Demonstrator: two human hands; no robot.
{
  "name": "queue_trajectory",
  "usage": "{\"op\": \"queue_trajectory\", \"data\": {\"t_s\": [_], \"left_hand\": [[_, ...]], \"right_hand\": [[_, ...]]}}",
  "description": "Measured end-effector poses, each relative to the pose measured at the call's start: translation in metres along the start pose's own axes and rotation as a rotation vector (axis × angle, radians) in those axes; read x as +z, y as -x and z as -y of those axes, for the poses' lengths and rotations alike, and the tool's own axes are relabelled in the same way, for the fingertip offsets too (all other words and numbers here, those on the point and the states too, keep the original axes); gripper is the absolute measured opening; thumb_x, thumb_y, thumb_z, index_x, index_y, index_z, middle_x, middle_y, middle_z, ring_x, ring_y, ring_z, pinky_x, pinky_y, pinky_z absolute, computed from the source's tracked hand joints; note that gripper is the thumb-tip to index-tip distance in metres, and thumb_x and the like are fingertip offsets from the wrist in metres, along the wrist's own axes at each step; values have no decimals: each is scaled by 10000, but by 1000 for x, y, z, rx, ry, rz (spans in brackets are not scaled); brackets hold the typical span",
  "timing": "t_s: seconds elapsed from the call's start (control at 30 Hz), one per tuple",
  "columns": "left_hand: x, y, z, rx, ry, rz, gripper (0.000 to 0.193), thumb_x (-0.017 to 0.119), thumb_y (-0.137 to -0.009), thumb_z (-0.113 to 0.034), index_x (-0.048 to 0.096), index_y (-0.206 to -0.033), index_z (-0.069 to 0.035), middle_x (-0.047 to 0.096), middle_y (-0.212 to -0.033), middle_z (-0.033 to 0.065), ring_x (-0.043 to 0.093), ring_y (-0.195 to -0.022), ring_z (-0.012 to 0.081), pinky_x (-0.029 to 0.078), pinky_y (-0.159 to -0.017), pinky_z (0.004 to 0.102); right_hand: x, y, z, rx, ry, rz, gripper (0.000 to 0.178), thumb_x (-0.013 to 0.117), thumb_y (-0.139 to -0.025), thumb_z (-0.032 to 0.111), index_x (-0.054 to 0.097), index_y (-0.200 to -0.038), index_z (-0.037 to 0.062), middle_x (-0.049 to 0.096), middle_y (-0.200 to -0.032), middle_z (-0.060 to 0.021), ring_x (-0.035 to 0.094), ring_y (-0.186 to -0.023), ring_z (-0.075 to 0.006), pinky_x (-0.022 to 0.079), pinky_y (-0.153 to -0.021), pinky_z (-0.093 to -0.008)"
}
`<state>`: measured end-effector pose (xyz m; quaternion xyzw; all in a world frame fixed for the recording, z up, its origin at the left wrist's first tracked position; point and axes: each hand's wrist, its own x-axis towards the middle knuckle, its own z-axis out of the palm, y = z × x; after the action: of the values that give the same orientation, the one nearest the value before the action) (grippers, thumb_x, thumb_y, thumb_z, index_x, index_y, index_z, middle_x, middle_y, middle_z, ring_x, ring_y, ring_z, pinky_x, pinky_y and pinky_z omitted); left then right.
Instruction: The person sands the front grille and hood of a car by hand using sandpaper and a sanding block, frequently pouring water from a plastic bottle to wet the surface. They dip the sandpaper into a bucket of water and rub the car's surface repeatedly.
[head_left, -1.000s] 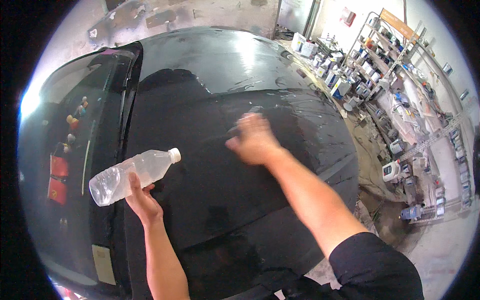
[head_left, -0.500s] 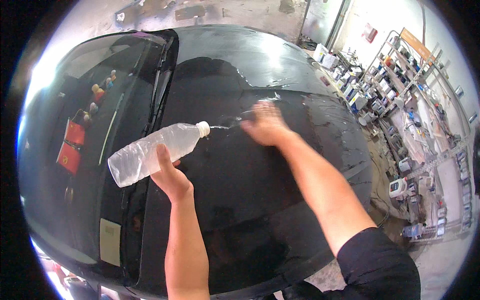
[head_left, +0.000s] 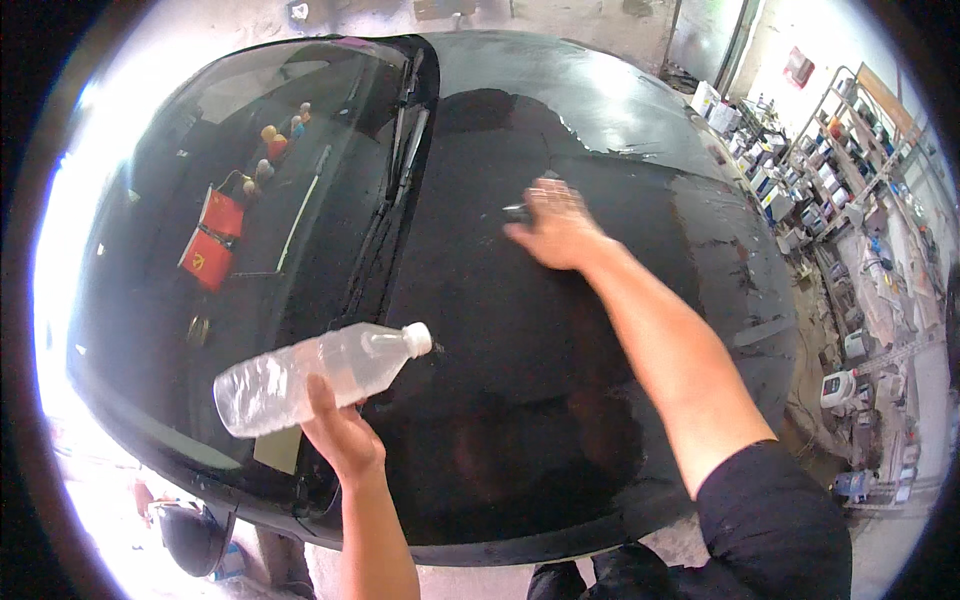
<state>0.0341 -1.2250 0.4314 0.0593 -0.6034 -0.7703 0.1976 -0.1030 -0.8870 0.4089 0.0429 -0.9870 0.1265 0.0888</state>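
Note:
My left hand (head_left: pixel 343 428) is wrapped round a clear plastic bottle (head_left: pixel 315 375) with a white cap, tilted with its neck toward the right. Liquid shows inside it, and a few drops hang near the cap. Further off, my right hand (head_left: pixel 562 222) presses down on the wet black car hood (head_left: pixel 500 330), fingers together. Something dark and shiny (head_left: pixel 516 212) peeks out by its thumb; what lies beneath the palm is hidden.
To the left is the windshield (head_left: pixel 215 330) with wipers (head_left: pixel 405 155) at its base, and small red flags (head_left: pixel 213 240) behind the glass. A side mirror (head_left: pixel 195 538) juts out at the lower left. Cluttered shelves (head_left: pixel 865 180) with cans and bottles line the right wall.
The bottle has come lower and nearer, and the stream from its cap has thinned to drops. My right hand has shifted over the hood. The whole view has moved slightly.

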Motion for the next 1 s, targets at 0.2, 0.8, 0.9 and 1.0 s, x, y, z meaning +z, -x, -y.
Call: {"op": "queue_trajectory", "data": {"t_s": [0.2,0.8,0.9,1.0], "left_hand": [[-65,24,28,81,128,-159,627,570,-948,-415,373,-1402,-29,505,-1337,127,517,-1222,273,426,-1019,412],[-71,22,29,173,118,-32,780,610,-915,-477,284,-1440,-1,436,-1414,139,448,-1295,268,311,-1128,404],[-64,21,37,164,149,18,796,626,-904,-485,284,-1438,-4,431,-1415,153,444,-1296,289,321,-1123,415],[-73,14,41,202,137,18,732,623,-916,-469,332,-1389,8,444,-1380,167,457,-1269,296,325,-1118,412]], "right_hand": [[29,88,155,-574,21,77,820,365,-950,582,338,-1426,-86,246,-1546,-242,201,-1455,-361,132,-1198,-457],[-36,178,138,-185,-131,386,775,670,-846,383,360,-1419,-36,249,-1539,-239,170,-1459,-377,125,-1199,-462],[-28,211,50,127,46,65,742,636,-872,399,384,-1372,-87,301,-1497,-278,204,-1438,-410,172,-1186,-472],[-21,190,115,90,-25,192,794,548,-909,482,338,-1407,-100,248,-1522,-286,176,-1446,-415,141,-1192,-474]]}}
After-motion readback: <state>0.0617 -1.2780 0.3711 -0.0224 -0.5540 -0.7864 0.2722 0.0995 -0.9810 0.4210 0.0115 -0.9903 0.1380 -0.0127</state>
